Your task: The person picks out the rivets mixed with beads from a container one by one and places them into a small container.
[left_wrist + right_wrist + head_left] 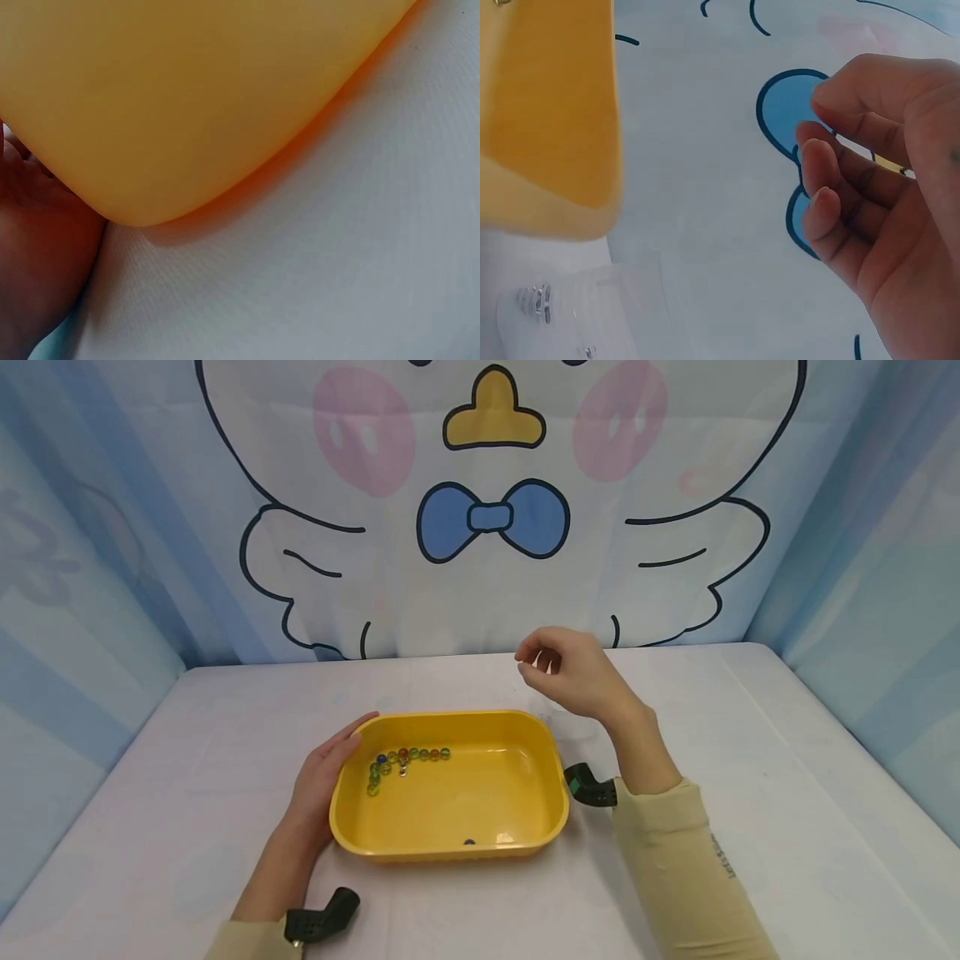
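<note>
A yellow plastic tray (480,802) lies on the table. My left hand (318,781) rests along its left side, fingers extended by the outer wall and fingertips near the far left corner. In the tray's far left part, several small glass beads (423,754), green, amber and blue, lie in a bent row. A small silvery piece (402,768) lies beside them, and a lone blue bead (469,842) sits by the near wall. Beyond the tray's far right corner, my right hand (573,672) is raised with loosely bent fingers. Nothing shows between thumb and fingertips.
A clear plastic bag or case (570,315) with small metallic bits shows near the tray in the right wrist view. A white cloth (787,793) covers the table. Behind it hangs a printed curtain (487,593) with a blue bow tie.
</note>
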Available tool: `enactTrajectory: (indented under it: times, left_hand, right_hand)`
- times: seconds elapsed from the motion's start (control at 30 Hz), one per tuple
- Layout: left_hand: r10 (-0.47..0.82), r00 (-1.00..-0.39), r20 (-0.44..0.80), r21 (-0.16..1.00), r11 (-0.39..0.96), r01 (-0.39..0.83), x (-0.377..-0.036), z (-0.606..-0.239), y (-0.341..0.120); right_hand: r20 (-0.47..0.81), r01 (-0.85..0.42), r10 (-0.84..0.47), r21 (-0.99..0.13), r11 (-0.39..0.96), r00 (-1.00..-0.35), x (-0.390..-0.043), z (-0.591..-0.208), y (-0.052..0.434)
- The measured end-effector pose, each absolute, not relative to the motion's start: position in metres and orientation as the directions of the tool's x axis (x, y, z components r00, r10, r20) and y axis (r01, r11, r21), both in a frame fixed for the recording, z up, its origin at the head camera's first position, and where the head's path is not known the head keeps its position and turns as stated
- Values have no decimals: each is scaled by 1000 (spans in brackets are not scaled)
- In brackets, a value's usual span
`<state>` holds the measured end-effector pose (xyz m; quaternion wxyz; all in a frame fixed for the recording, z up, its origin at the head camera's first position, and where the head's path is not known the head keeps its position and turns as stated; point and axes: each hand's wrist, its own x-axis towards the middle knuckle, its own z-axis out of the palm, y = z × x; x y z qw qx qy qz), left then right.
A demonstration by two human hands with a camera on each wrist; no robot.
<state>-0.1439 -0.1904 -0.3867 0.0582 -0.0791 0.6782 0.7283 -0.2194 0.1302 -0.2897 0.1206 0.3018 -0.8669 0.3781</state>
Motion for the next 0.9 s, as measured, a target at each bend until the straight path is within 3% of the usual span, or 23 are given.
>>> enactTrajectory:
  times: [0.37,0.9]
  left_hand:
    - [-28,-981,-194,979,-69,-192,-144,-387,-190]
    - [-18,-981,-195,977,-90,-193,-143,-386,-190]
  right_hand:
    - [445,-650,-476,-564,509,-759,-216,-291,115]
    - [528,-768,-558,-447,458,-640,-215,-297,92]
